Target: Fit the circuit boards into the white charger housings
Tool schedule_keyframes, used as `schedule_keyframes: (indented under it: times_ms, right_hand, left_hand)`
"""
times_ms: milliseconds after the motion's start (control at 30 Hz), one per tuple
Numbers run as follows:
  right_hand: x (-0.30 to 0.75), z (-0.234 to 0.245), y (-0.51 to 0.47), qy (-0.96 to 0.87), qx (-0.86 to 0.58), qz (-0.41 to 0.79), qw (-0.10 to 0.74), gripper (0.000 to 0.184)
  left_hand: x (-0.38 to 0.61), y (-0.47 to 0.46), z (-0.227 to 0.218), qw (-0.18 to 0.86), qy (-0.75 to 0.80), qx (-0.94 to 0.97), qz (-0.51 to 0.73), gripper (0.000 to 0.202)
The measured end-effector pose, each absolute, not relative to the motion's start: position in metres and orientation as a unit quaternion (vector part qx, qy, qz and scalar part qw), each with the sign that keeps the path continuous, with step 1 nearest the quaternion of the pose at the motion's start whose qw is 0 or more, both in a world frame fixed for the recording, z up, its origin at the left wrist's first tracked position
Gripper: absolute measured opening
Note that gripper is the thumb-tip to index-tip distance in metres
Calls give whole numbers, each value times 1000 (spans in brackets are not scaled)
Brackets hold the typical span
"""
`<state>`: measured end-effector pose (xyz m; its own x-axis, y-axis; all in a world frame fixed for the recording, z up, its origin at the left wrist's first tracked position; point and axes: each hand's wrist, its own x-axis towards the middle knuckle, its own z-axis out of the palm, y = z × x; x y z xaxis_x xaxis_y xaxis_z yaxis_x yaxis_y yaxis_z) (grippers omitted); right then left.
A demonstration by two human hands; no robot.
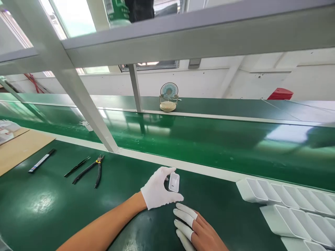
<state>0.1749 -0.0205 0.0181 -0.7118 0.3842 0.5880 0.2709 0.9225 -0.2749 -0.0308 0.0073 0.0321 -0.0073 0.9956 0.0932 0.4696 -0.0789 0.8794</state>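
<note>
My left hand, in a white glove, reaches over the bench with thumb and fingers spread around a small white plastic box. The fingertips are close to the box's far edge, and a gap shows between the thumb and its near edge. I cannot tell whether any finger touches it. A small dark slot is visible inside the box. Closer to me and to the right, my right hand wears white finger cots. Its fingers are stretched out above the green bench top and hold nothing.
Rows of white plastic boxes stand at the right. On the left lie cutting pliers, tweezers, a marker and a brown board. A grey frame post rises before the green conveyor belt; a small fan stands beyond.
</note>
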Motion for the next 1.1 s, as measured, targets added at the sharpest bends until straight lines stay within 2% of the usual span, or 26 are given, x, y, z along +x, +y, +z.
schedule_keyframes:
  times_ms: [67,133,200,300,333,433,567,667,867,1100]
  right_hand:
    - [175,15,-21,-920,-182,79,339,28]
    - [176,13,-22,-926,-179,73,323,27]
    - [177,14,-23,-936,-172,67,299,29]
    - [177,21,-23,-944,-160,45,285,33]
    - [177,22,-23,-946,-155,37,282,34]
    - [175,20,-21,-950,-126,13,284,34]
    - [169,-10,-18,-942,-128,-28,308,47]
    - [164,-38,-17,-909,-149,-51,387,55]
    - [172,-46,-20,-930,-177,-20,320,49]
    - [173,-38,-19,-923,-177,-12,340,47]
  left_hand:
    - [-32,6,34,326,577,616,425,83]
    - [-33,4,35,305,569,607,464,76]
    - [-37,5,32,298,561,581,509,59]
    - [-45,14,24,379,543,475,579,32]
    - [-49,18,21,414,533,439,593,31]
    - [-58,30,17,500,483,399,598,45]
    - [-64,28,20,634,372,439,517,56]
    - [-64,18,24,720,290,478,411,58]
    - [-58,10,23,814,182,530,153,47]
    - [-55,11,24,826,158,525,130,45]
